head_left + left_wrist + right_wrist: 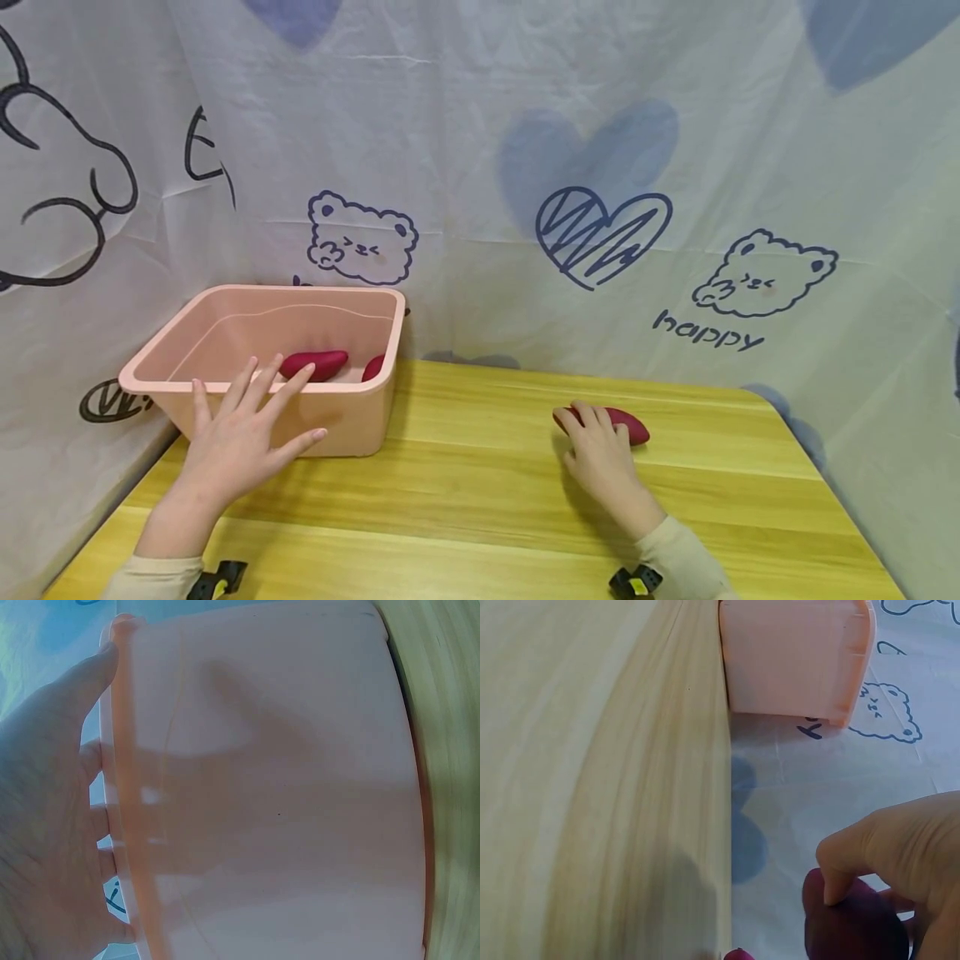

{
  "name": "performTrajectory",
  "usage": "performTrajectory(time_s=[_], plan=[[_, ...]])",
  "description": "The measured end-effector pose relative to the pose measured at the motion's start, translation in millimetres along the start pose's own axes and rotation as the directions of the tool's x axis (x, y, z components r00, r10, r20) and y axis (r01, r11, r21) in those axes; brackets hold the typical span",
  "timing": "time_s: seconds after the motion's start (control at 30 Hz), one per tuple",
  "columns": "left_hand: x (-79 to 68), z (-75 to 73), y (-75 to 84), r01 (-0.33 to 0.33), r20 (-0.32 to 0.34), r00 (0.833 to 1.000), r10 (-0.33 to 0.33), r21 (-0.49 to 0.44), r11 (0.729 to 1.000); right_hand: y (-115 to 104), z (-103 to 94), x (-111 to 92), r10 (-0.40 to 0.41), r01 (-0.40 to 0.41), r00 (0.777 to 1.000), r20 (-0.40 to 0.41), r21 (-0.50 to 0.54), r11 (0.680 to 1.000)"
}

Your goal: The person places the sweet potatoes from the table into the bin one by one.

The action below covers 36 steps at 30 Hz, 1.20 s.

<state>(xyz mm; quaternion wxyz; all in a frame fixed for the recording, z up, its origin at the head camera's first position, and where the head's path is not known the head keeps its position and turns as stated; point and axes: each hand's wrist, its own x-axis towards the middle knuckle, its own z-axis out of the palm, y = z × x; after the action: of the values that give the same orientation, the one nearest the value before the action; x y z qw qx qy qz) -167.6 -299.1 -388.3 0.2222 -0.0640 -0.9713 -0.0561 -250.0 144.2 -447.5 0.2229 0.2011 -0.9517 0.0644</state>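
Observation:
My right hand (600,454) grips a dark red, tapered sweet potato (628,425) over the right part of the table. In the right wrist view the thumb bends onto one end of that sweet potato (855,922), and the other fingers are partly hidden behind it. My left hand (238,437) lies with fingers spread at the near rim of a pink plastic bin (352,421), the thumb pointing right. Inside the bin are a dark red sweet potato (324,365) and part of a second one (373,367), partly covered by the rim.
The bin stands at the left back of the yellow wood-grain table (465,492). A white cloth (465,167) printed with hearts and bears hangs behind and beside it. A small red tip (739,955) shows at the bottom of the right wrist view.

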Motion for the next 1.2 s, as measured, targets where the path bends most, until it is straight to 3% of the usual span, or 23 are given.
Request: performTrajectory(time_s=[0.57,1.2], plan=[[0.0,-0.8,1.6,0.007,0.011,1.0,-0.007,-0.001,1.0,-11,-3.1,5,-0.051,0.053,0.998,-0.046,0.047,0.997],[-0.8,-1.1,0.9,0.004,0.008,1.0,-0.004,-0.011,1.0,-44,-7.1,31,-0.163,0.172,0.975,-0.153,0.049,0.984]])
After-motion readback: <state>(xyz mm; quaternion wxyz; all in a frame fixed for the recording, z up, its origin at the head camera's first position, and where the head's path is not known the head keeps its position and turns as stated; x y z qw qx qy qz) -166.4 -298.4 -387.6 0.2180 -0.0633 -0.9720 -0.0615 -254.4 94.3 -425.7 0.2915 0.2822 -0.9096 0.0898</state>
